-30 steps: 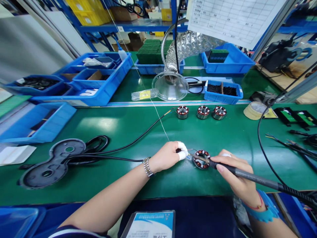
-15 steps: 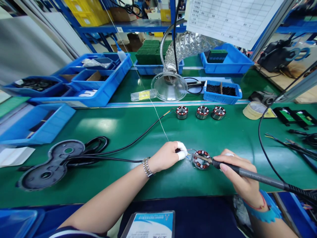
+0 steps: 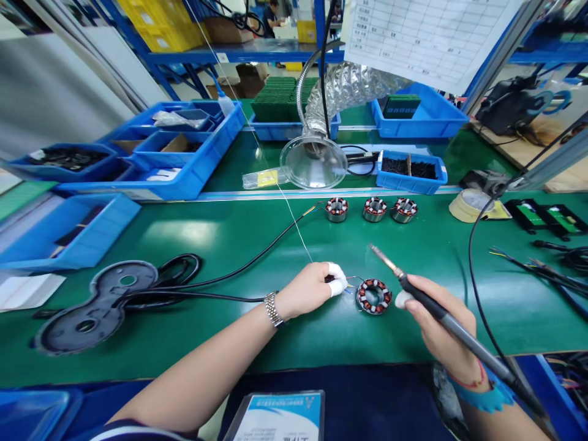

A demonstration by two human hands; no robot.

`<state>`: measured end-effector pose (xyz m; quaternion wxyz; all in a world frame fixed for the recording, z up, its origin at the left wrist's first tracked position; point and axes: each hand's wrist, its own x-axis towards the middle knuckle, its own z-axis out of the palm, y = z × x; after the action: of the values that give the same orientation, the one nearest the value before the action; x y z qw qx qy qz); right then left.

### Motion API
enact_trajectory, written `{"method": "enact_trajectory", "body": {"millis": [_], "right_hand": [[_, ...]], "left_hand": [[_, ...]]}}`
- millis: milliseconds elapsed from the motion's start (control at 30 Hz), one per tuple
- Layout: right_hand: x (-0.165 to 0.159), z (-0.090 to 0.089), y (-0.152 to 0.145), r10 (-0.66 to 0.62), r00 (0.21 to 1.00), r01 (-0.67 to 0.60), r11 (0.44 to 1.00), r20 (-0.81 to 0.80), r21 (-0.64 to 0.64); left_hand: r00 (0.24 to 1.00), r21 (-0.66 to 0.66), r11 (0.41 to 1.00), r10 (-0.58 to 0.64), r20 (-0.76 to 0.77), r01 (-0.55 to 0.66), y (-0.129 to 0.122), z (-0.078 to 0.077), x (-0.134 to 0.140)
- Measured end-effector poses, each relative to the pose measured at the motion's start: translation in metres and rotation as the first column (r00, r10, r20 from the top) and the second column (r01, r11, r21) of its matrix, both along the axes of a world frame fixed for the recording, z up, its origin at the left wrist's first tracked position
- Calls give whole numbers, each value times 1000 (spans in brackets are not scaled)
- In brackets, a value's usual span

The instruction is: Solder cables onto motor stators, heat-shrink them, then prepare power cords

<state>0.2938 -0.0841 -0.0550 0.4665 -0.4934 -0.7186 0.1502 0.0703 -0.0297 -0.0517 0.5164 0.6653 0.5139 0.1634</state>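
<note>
**Coil ring between your hands, iron tip off beyond it**

Nearest you, below the desk's (image 3: pixel 220 340) edge, hangs your name badge (image 3: pixel 289 416). Your right hand (image 3: pixel 443 321) is wrapped around the handle of the soldering iron (image 3: pixel 459 335), which slants from lower right to upper left. Its tip points away from you, past the coil ring (image 3: pixel 364 299) and apart from it; how high it sits, you cannot judge from this view.

The ring lies flat on the desk, opening upward, round with no long axis. It is just left of your right fingertips and a little right of your left hand (image 3: pixel 315 291), so your right is slightly nearer. Your left thumb and forefinger, in white covers, are pinched narrow on thin wires (image 3: pixel 350 288) that fill the gap to the ring. What is inside that pinch is hidden.

Around this, a black cable (image 3: pixel 220 295) runs from the grey base plate (image 3: pixel 122 275) to your left wrist, a thin pale strand (image 3: pixel 294 219) slants up beyond that hand, and a black cord (image 3: pixel 473 269) bows along your right. Farther off sit three more coil rings (image 3: pixel 337 212) in a row, then the clear funnel (image 3: pixel 315 165).
</note>
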Motion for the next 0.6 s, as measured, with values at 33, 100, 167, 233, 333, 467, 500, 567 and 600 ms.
{"method": "enact_trajectory", "body": {"millis": [33,100,167,233,333,467,500,567,600], "right_hand": [[-3,-3,0,-5,1000,5,1000,-14,10],[-10,-9,1,18,1000,-17,999,-24,28],[-18,-16,4,95,995,-95,995,-9,32],[-27,-23,7,183,983,-183,982,25,34],[-38,-29,12,262,959,-268,962,105,52],[-45,-29,15,277,951,-291,952,140,93],[-46,-28,15,274,954,-286,953,123,98],[-47,-26,14,268,961,-272,959,64,74],[-47,-25,13,259,966,-260,965,24,48]], "left_hand": [[1000,-2,1000,1,0,-1,0,0,0],[1000,1,1000,-1,-6,1,0,1,0],[1000,8,1000,-4,-18,4,0,1,0],[1000,10,1000,-10,-9,10,-1,1,0],[999,-40,999,-7,51,9,-2,0,0],[991,-156,988,19,129,1,-3,-2,-2],[989,-176,984,-1,150,28,-3,-1,-5],[979,-174,978,-84,186,118,-4,3,-15],[973,-142,976,-136,184,164,-5,6,-21]]}}
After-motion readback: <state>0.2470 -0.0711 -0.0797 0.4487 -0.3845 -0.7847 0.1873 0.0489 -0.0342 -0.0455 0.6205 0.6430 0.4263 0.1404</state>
